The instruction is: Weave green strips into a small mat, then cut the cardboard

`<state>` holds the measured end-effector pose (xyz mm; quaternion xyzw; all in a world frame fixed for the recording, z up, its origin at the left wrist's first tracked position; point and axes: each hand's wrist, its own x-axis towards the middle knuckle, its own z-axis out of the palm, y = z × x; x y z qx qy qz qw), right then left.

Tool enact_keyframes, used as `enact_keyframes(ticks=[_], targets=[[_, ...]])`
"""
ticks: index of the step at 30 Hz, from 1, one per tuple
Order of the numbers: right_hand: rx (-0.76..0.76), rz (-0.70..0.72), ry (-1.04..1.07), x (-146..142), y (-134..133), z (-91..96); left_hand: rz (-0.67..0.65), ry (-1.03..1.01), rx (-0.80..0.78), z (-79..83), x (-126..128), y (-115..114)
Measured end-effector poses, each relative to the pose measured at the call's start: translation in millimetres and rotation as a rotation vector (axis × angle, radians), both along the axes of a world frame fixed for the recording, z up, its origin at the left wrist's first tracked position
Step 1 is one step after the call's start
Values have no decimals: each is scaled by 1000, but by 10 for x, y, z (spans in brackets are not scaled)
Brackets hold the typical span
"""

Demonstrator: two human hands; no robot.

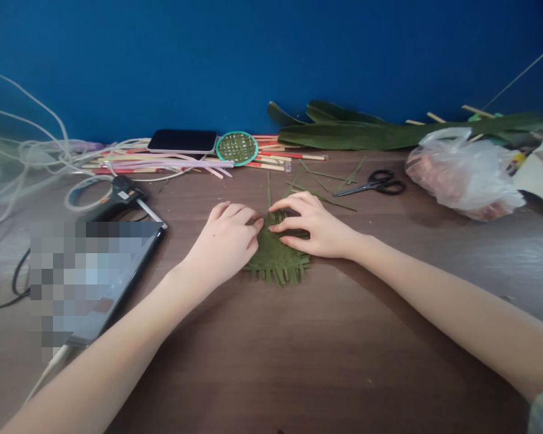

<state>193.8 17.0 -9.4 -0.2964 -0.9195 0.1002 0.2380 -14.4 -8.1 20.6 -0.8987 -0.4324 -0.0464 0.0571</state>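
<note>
A small woven leaf mat (278,259) of dark green strips lies flat on the table, with short strip ends fringing its near edge. My left hand (233,235) is curled at the mat's left edge, thumb and forefinger drawn together on it. From the right, my right hand (310,224) reaches over the mat with its fingers apart and the tips resting on the strips. Both hands cover part of the upper weave. One thin leaf strip (268,187) points away from the mat's far edge. Loose cut strips (326,175) lie just beyond my right hand.
Black-handled scissors (380,182) lie beyond my right forearm. Long green leaves (344,134) and a clear plastic bag (461,175) are at back right. A glue gun (117,196), a tablet (104,283) and cables sit left. A phone (182,141) and a green-rimmed woven disc (237,148) lie behind.
</note>
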Motion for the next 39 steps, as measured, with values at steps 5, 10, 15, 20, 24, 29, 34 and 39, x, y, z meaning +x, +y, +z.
enact_keyframes(ticks=[5, 10, 15, 20, 24, 29, 34, 39], targets=[[11, 6, 0, 2, 3, 0, -16, -4, 11, -6, 2, 7], [17, 12, 8, 6, 5, -13, -13, -4, 14, -31, -3, 8], [10, 10, 14, 2, 6, -7, -4, 2, 2, -31, -1, 3], [0, 9, 15, 5, 8, -12, 16, -1, -50, 43, -66, 45], [-2, 4, 15, 12, 6, -22, 103, 0, -49, 115, -109, 76], [-1, 11, 17, 12, 7, -24, 84, 15, -83, 115, -106, 81], [4, 11, 19, 10, 13, -23, 63, 20, -95, 76, -100, 70], [19, 17, 18, 8, 12, -17, 43, 12, -94, 60, -90, 55]])
